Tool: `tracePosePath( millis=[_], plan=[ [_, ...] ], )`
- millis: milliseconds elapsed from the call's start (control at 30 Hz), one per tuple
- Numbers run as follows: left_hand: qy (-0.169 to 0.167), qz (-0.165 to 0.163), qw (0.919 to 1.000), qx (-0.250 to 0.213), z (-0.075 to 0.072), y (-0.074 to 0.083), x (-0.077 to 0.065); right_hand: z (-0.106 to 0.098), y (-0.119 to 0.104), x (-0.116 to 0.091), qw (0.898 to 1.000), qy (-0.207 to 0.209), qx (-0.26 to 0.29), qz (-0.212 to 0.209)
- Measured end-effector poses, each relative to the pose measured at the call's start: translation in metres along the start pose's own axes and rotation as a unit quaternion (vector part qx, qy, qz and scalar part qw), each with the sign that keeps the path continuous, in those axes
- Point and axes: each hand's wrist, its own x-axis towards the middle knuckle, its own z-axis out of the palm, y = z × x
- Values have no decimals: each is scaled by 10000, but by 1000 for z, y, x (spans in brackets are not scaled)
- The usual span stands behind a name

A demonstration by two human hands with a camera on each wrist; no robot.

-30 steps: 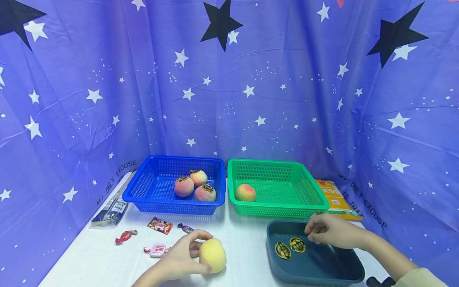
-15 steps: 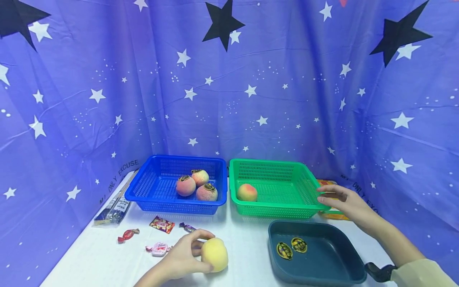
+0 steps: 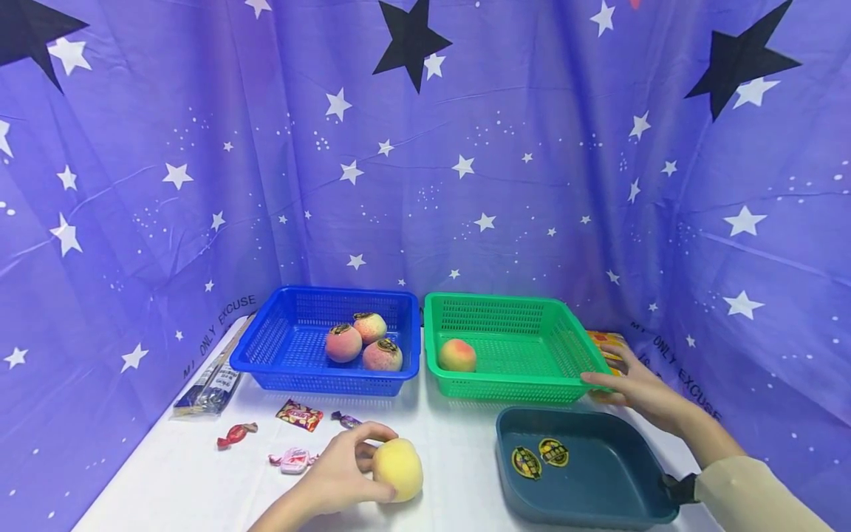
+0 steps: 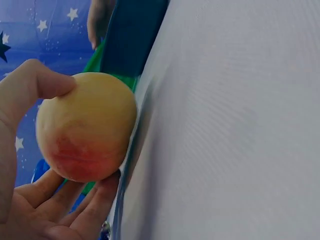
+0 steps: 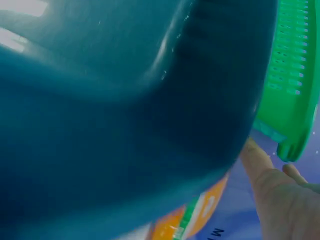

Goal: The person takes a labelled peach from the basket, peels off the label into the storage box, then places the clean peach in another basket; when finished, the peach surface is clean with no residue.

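Note:
My left hand (image 3: 349, 473) holds a yellow peach (image 3: 397, 471) with a red blush, low over the white table, thumb on one side and fingers on the other. The left wrist view shows this peach (image 4: 87, 127) close up. My right hand (image 3: 641, 388) is at the front right corner of the green basket (image 3: 518, 388), fingers spread and fairly straight, fingertips at its rim. In the right wrist view, a dark teal box (image 5: 125, 150) hides part of that hand (image 5: 285, 200). One peach (image 3: 457, 356) lies inside the green basket.
A blue basket (image 3: 326, 380) holds three stickered peaches (image 3: 343, 343). The dark box (image 3: 585, 510) with two loose stickers (image 3: 553, 452) stands at front right. Wrapped candies (image 3: 299, 415) lie at left; an orange packet (image 3: 608, 341) sits behind the right hand, plastic packages (image 3: 213, 388) far left.
My right hand has moved from over the dark box up to the green basket's right corner, then slightly down against its rim. The left hand stays on the peach.

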Motion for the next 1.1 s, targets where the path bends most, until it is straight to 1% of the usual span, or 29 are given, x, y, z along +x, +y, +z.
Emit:
tracePosePath(
  millis=[100,267,367,433,533,667,767,900,967,1100],
  plan=[
    [33,-1,9999,-118,1,10,5,2,5,3,9996,8,278,2],
    [55,126,9989,-451,6,37,23,5,9,8,9981,-12,607,-79],
    [90,285,9976,-632,15,54,43,5,9,10,9969,-62,782,-75],
    [144,413,9965,-710,23,65,61,3,10,9,9964,-63,839,-81],
    [332,556,9953,-724,32,83,89,0,11,9,9964,-38,841,-114],
    [634,515,9957,-430,38,103,120,0,14,11,9959,-71,889,-138],
    [783,383,9959,-237,40,113,140,1,16,13,9957,-72,909,-155],
    [946,151,9954,-54,43,120,163,4,15,15,9952,-49,962,-184],
    [953,62,9954,42,46,123,173,4,15,14,9950,-28,979,-170],
    [1025,-46,9935,497,49,128,195,4,14,13,9949,-35,994,-157]
  ],
)
